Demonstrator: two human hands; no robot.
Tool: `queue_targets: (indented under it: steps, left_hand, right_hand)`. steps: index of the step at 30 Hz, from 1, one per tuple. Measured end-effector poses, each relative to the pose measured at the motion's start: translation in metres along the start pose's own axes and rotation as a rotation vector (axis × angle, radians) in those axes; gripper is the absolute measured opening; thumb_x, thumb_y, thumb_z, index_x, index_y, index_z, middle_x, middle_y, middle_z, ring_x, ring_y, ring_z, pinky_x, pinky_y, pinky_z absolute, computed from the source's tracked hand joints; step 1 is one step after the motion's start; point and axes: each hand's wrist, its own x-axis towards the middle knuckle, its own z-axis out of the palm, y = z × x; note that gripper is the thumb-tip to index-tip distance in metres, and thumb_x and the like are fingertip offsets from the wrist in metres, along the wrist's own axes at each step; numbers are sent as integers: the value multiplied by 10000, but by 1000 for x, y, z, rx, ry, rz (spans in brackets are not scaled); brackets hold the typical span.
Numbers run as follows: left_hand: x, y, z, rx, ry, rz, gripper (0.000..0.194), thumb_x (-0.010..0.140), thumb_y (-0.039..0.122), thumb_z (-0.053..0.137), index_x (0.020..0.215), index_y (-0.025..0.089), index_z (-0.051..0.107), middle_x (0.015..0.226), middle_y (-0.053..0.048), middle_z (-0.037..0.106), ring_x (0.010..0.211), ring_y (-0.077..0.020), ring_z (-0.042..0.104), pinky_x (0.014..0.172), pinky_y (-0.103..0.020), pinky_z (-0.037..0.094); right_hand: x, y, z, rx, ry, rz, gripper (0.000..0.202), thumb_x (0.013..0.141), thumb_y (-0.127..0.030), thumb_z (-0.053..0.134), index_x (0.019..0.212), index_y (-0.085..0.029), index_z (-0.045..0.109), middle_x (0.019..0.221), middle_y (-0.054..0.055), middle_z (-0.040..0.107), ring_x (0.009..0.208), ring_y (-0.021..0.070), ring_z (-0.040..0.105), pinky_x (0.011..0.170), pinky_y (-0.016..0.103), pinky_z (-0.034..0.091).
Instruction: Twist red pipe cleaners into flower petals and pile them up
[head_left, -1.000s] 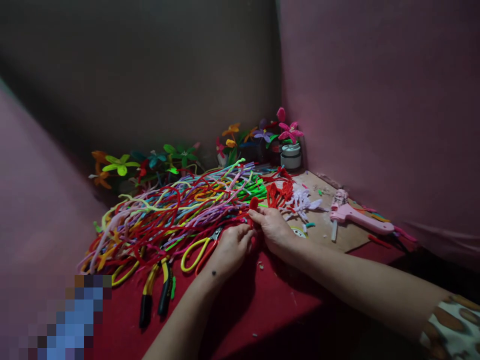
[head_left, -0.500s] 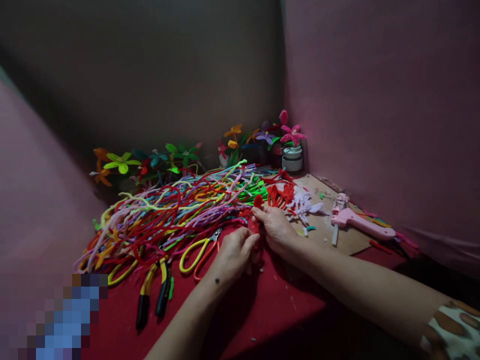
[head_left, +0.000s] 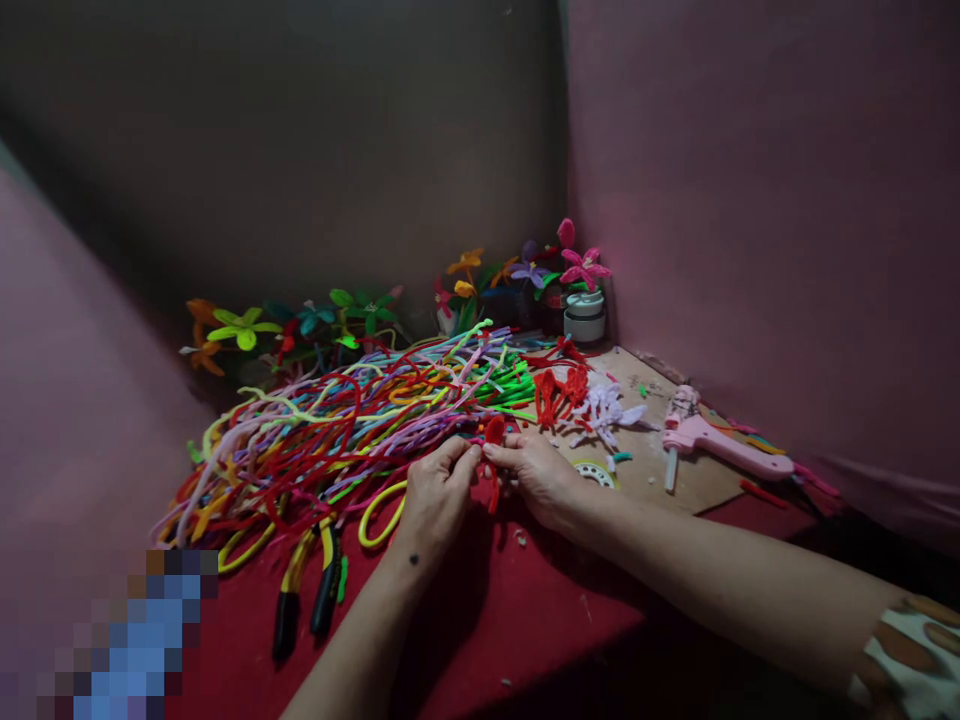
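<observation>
Between my two hands is a small red pipe-cleaner petal [head_left: 494,431], its rounded loop up and a red tail hanging below. My right hand [head_left: 541,478] pinches it from the right with thumb and forefinger. My left hand [head_left: 441,492] meets it from the left, thumb and fingertips pressed together at the petal's base. The exact grip of the left fingertips is too small to make out. Red petals [head_left: 551,397] and white petals [head_left: 606,408] lie just beyond my right hand. Scissors with a yellow handle [head_left: 365,520] lie partly behind my left hand.
A heap of colourful pipe cleaners [head_left: 322,430] covers the table's left. Pliers [head_left: 327,580] lie in front of it. At right, a pink glue gun [head_left: 712,445] and a tape roll [head_left: 596,474] rest on or by a board [head_left: 697,485]. Pipe-cleaner flowers [head_left: 244,327] stand behind.
Both hands have shifted slightly left with the red petal, and my left hand has risen a little. The tape roll now shows beside my right wrist; the scissors are more covered.
</observation>
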Motion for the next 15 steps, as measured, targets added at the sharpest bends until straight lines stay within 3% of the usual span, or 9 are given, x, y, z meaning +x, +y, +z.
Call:
queue_targets:
  steps: [3,6,9,11,15]
  left_hand:
    - [-2,1,-20,134,-15,-3,289,789,392,417,664,170,554,553,32,493,539,-106,441,544,-209,349]
    - [-8,-8,-48,317,9,-43,269,773,399,438,825,181,587,760,-7,613,689,-139,540,669,-235,392]
    - [-16,-21,-69,573,-110,-88,277,767,408,442,904,196,556,863,-37,617,778,-175,556,713,-272,399]
    - [-22,-29,-74,729,-189,-102,267,763,385,451,927,191,534,916,-62,602,843,-197,548,738,-292,396]
    - [-26,-34,-66,896,-315,-122,209,761,316,450,900,172,511,947,-99,589,871,-213,545,723,-295,394]
  right_hand:
    - [0,1,0,-27,-9,49,169,694,-251,595,623,-125,508,495,-25,524,377,45,406,406,189,278]
    - [0,-1,-1,-72,19,76,164,733,-203,549,598,-128,491,499,-12,537,365,44,401,399,193,285]
    - [1,-4,-2,-89,63,94,187,758,-170,521,580,-133,479,520,6,555,371,43,411,406,194,303]
    - [2,-5,-2,-94,51,107,180,760,-154,517,584,-131,487,542,13,564,379,42,420,411,194,313]
    - [2,-3,-2,-105,10,102,169,761,-145,516,594,-130,497,543,6,553,381,43,424,403,193,311]
